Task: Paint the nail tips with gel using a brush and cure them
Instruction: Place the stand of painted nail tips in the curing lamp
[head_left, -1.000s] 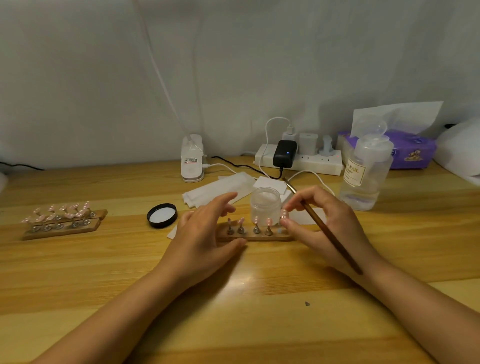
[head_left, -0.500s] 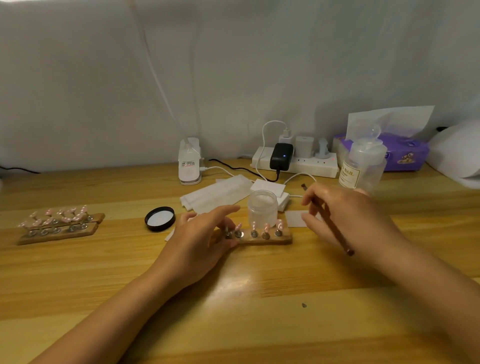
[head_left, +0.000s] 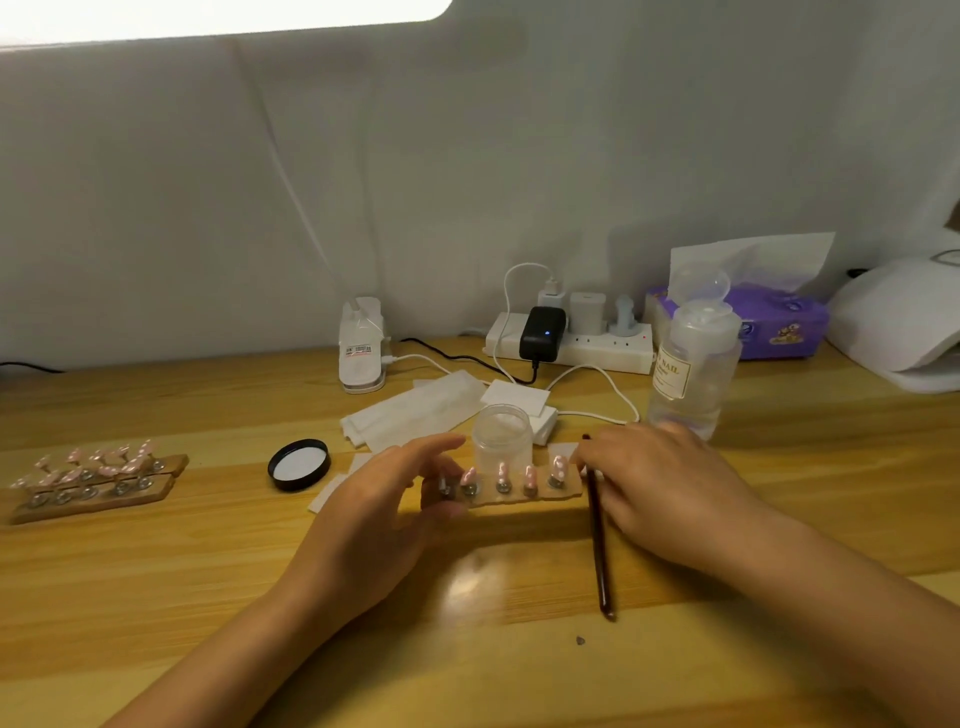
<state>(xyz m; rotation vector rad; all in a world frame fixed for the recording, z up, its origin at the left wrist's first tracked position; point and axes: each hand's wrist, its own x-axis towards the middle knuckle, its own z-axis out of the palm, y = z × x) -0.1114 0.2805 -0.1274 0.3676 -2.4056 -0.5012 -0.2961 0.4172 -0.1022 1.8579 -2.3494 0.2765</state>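
Observation:
A wooden holder strip with several pink nail tips on metal pegs lies at the table's middle. My left hand holds its left end, fingers at the strip and thumb stretched out above it. My right hand is at the strip's right end and pinches the upper part of a dark brown brush, whose handle points toward me, low over the table. An open frosted gel jar stands just behind the strip. The white curing lamp sits at the far right.
The jar's black lid lies left of my hands. More wooden holders with pink tips sit at the far left. Behind are white wipes, a power strip, a clear bottle and a purple tissue box.
My right hand came back down to the strip's right end, and the brush swung so its handle now points toward me beside the hand. My left hand stayed at the strip's left end.

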